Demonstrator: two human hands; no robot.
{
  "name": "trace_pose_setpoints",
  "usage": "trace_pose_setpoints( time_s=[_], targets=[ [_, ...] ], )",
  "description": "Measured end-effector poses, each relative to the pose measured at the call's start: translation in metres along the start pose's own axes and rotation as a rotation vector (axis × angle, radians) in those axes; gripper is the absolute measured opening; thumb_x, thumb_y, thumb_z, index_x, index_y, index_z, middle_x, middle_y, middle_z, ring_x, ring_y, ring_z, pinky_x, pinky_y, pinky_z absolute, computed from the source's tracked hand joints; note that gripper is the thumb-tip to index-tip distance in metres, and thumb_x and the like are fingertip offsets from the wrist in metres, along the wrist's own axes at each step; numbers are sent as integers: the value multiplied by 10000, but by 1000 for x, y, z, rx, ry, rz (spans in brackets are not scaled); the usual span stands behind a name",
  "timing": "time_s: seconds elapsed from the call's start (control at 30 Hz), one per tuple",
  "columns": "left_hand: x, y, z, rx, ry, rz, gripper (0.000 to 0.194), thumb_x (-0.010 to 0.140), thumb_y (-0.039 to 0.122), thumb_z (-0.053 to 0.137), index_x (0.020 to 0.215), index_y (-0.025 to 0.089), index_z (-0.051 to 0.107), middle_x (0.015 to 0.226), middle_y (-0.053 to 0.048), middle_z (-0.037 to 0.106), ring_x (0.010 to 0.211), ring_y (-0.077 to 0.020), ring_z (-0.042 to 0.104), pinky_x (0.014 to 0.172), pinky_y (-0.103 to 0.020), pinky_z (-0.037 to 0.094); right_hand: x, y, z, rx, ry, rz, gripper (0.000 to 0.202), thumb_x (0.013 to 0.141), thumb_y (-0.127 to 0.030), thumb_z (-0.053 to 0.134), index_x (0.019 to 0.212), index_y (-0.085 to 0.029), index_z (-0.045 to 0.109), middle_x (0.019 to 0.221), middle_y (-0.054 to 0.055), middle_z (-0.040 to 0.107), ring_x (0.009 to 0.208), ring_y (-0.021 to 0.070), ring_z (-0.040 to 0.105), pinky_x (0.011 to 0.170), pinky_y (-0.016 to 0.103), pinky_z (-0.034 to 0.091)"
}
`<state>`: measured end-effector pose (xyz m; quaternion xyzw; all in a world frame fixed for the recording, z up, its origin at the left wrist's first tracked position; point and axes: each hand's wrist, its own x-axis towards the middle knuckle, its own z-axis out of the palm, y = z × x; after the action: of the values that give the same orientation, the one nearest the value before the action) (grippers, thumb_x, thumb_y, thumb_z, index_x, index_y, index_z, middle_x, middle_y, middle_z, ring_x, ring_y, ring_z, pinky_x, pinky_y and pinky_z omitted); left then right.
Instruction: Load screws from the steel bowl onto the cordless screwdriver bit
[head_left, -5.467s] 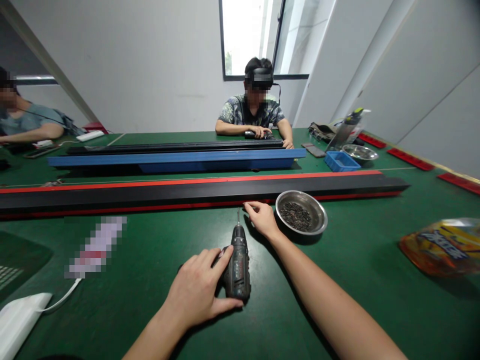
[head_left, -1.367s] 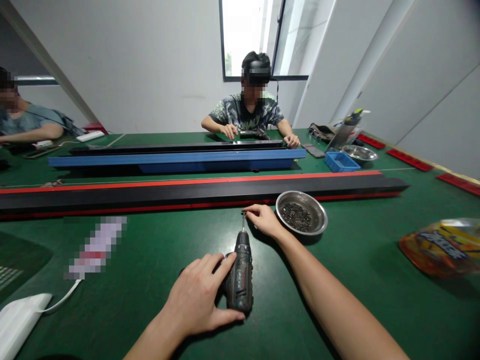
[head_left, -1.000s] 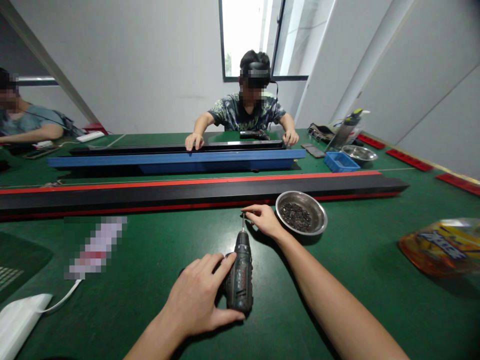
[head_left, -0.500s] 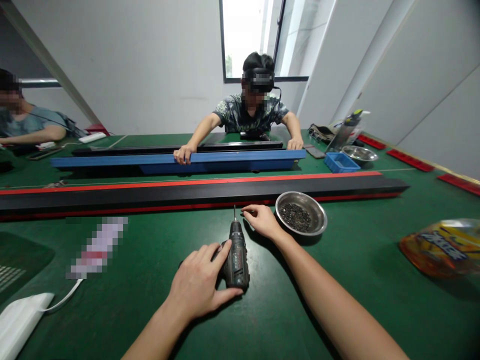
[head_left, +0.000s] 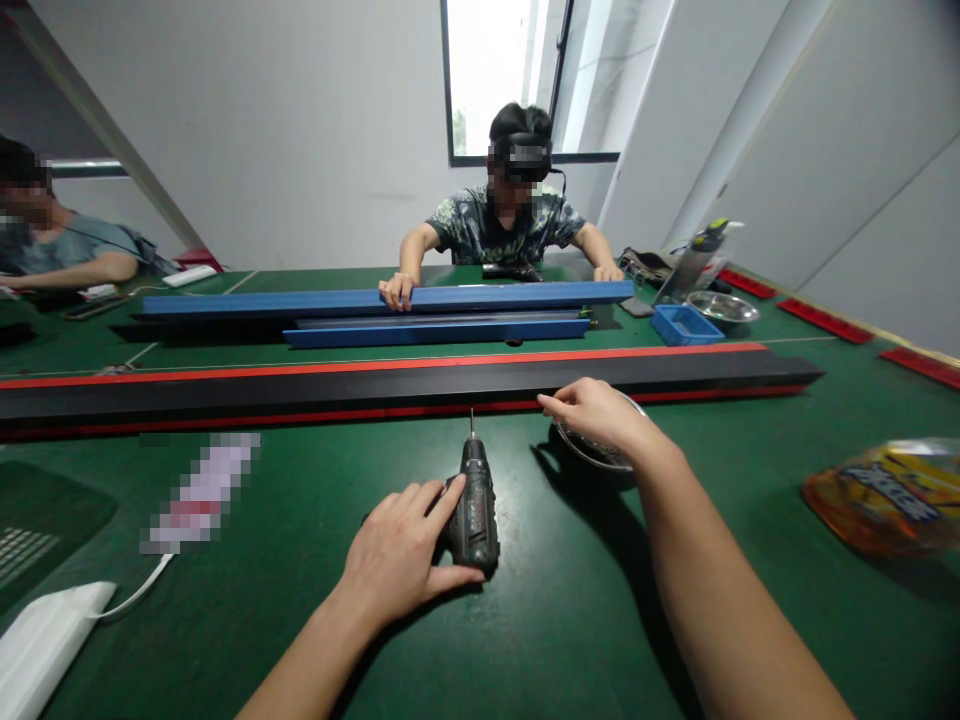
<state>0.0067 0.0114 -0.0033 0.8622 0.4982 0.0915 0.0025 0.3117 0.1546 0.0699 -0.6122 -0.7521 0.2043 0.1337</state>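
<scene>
My left hand [head_left: 401,545] is wrapped round a black cordless drill [head_left: 476,520], which lies on the green table with its bit pointing away from me. The bit's tip reaches the near red edge of a long black bar with red edges [head_left: 420,380]. Above a metal bowl [head_left: 592,455], my right hand [head_left: 592,412] hovers with its fingertips drawn together, pointing left. Whatever may be between those fingertips is too small to make out. The hand covers much of the bowl, and only a little of its dark contents shows.
Across the table a person [head_left: 514,215] grips a long blue bar [head_left: 322,300] with both hands. A blue tray [head_left: 684,325] and another metal bowl [head_left: 724,308] stand at the back right. An orange packet [head_left: 885,497] lies right; a white power strip [head_left: 56,650] lies left.
My right hand has risen and moved right, from beside the drill bit to over the bowl. The left hand stays on the drill. The person opposite has lifted and shifted the blue bar.
</scene>
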Motion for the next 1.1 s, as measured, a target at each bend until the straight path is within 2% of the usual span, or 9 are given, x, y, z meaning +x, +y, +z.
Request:
trace_pose_setpoints(
  time_s=[0.1,0.23,0.4,0.53,0.7,0.87,1.1],
  targets=[
    [0,0,-1,1,-6,8,1048,793,789,725,1586,193,387,1305,-135,658,1070,-320,642,886,-459,545,0,19,-9,-24,-21,117,408,992,-488,563,811,-201,790,768,73,749,731,220,682,658,273,422],
    [-1,-1,0,-4,0,6,1051,775,787,746,1572,197,398,1295,-133,664,1068,-320,645,891,-455,545,4,30,-11,-19,-21,176,364,1016,-417,523,944,-205,810,872,89,782,803,222,716,672,259,440],
    [-3,-2,1,-42,26,-20,1006,780,718,785,1562,203,416,1360,-150,629,1145,-341,636,938,-491,545,8,39,-6,-175,-28,249,235,955,-280,595,943,-186,810,945,120,787,829,230,721,677,272,446],
    [-6,-3,1,-75,30,-11,1005,763,698,803,1552,198,434,1363,-159,627,1156,-352,638,948,-502,547,11,49,5,-204,-128,317,150,882,-249,708,974,-189,809,923,102,783,770,200,712,648,255,448],
    [-11,-3,-1,-87,33,16,1043,729,707,826,1555,205,435,1345,-161,639,1133,-358,649,938,-504,556,13,51,12,-189,-251,324,77,847,-218,747,895,-178,791,821,78,764,648,175,675,580,259,418],
    [-13,-2,-2,-100,40,30,1052,712,729,827,1547,207,456,1336,-160,648,1116,-357,663,930,-495,564,10,48,7,-135,-228,347,126,887,-213,692,804,-166,774,757,76,753,602,170,663,535,262,396],
    [-14,-1,-4,-114,24,42,1072,690,722,847,1543,200,459,1333,-163,646,1127,-362,663,932,-503,569,13,55,-1,-103,-158,358,126,899,-200,689,922,-177,811,875,82,789,718,181,721,588,241,434]
  ],
)
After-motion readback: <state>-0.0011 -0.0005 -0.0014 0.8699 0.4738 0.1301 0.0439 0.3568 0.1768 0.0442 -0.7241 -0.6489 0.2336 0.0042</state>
